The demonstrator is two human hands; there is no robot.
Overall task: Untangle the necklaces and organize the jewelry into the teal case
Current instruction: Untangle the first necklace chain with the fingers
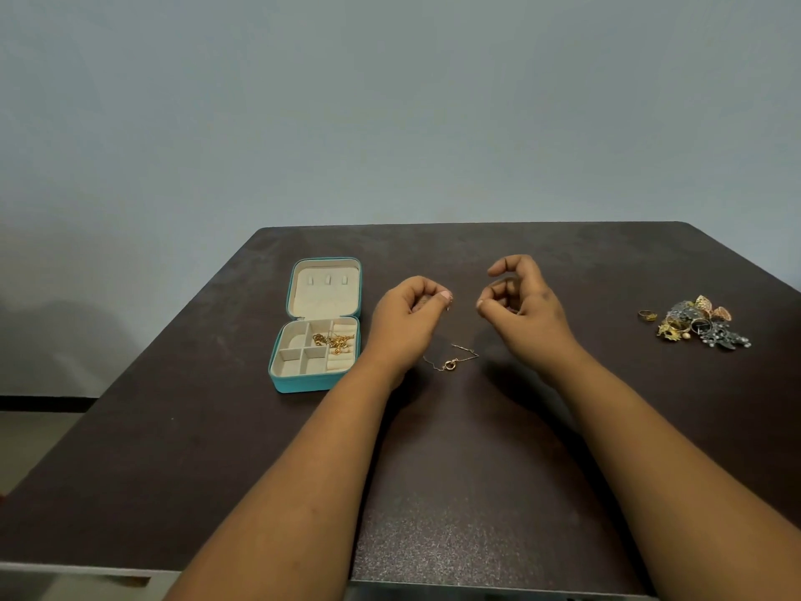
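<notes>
The teal case (299, 383) lies open on the table's left, its cream lid tilted back. A gold chain (333, 341) sits in its upper middle compartments. A thin gold necklace (453, 362) with a small ring pendant partly rests on the table between my hands. My left hand (409, 323) is raised above it and pinches one end of the chain between thumb and finger. My right hand (520, 303) hovers opposite with curled fingers pinched together; whether it holds the fine chain is too faint to see.
A heap of mixed jewelry (702, 325), gold and dark metal pieces, lies at the table's right, with a gold ring (647, 315) just left of it. The dark table (433, 492) ends at a near edge below my forearms. A grey wall stands behind.
</notes>
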